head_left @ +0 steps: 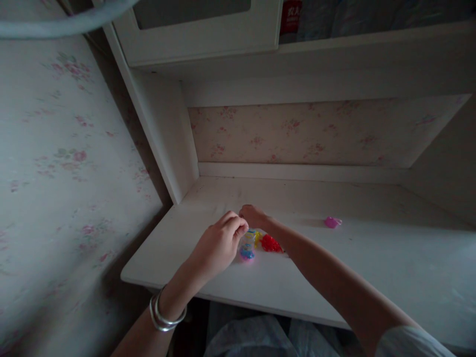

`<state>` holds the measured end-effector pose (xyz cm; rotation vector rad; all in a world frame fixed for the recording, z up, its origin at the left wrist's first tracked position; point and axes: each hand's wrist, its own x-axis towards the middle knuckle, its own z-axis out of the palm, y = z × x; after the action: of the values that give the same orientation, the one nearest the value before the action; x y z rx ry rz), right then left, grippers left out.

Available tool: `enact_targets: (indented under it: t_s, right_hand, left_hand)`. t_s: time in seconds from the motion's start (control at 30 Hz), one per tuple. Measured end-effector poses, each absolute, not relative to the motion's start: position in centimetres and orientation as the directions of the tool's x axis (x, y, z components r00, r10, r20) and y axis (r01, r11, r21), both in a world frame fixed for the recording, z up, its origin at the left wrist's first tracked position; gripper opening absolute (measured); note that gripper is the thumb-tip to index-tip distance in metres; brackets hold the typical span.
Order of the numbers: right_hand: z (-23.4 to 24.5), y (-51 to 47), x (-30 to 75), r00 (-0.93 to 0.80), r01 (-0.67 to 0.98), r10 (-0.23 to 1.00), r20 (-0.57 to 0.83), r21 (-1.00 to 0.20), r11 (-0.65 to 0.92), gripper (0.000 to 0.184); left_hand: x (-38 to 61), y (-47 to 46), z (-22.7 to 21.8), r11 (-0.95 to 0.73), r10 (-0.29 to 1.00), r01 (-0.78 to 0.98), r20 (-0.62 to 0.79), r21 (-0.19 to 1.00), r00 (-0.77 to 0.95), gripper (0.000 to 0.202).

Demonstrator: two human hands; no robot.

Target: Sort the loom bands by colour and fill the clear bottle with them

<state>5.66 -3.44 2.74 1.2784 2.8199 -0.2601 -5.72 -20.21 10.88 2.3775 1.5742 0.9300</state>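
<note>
Both hands meet over the white desk [334, 277] near its left part. My left hand [219, 245], with silver bangles on the wrist, is closed in a pinch, fingertips together. My right hand [255, 216] is also closed, touching the left fingertips; what they pinch is too small to make out. Just below the fingers stands a small clear container [247, 246] with blue, pink and yellow bits inside. A red crumpled piece [270, 243] and a yellow bit [257, 236] lie beside it, under my right wrist.
A small pink cap-like object [332, 222] lies further right on the desk. A white upright panel [167, 134] and upper cabinet [201, 29] bound the desk at the back left. Floral wallpaper [63, 163] covers the left wall. My lap shows below the desk edge.
</note>
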Motion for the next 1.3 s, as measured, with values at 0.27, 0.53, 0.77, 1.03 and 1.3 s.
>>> enact_targets:
  t_s: [0.27,0.53,0.77,1.03,1.3]
  right_hand:
    - [2.8,-3.3,5.7,-0.631,0.731,0.774,0.063,-0.286,0.619,0.024]
    - [5.1,-4.9,6.8,-0.554,0.597,0.787,0.272,-0.53,0.603,0.023]
    - [7.4,-10.4,9.7,-0.459,0.164,0.803,0.38,-0.852,0.497,0.018]
    - [7.8,-13.6,11.8,-0.469,0.194,0.805,0.363,-0.847,0.495,0.019]
    - [7.5,-13.7,12.3,-0.503,0.246,0.792,0.347,-0.821,0.516,0.018]
  left_hand:
    - [-5.3,-20.0,10.5,-0.384,0.901,0.882,0.32,0.274,0.293,0.02]
    - [-5.5,-20.2,10.5,-0.416,0.887,0.847,0.353,0.332,0.297,0.024]
    - [-8.7,-19.4,8.0,-0.37,0.868,0.779,0.487,0.506,0.096,0.023]
    - [-12.5,-17.6,2.4,-0.073,0.971,0.889,0.235,0.452,-0.039,0.025]
    - [-10.9,-17.0,0.1,0.046,0.988,0.923,0.12,0.383,-0.099,0.02]
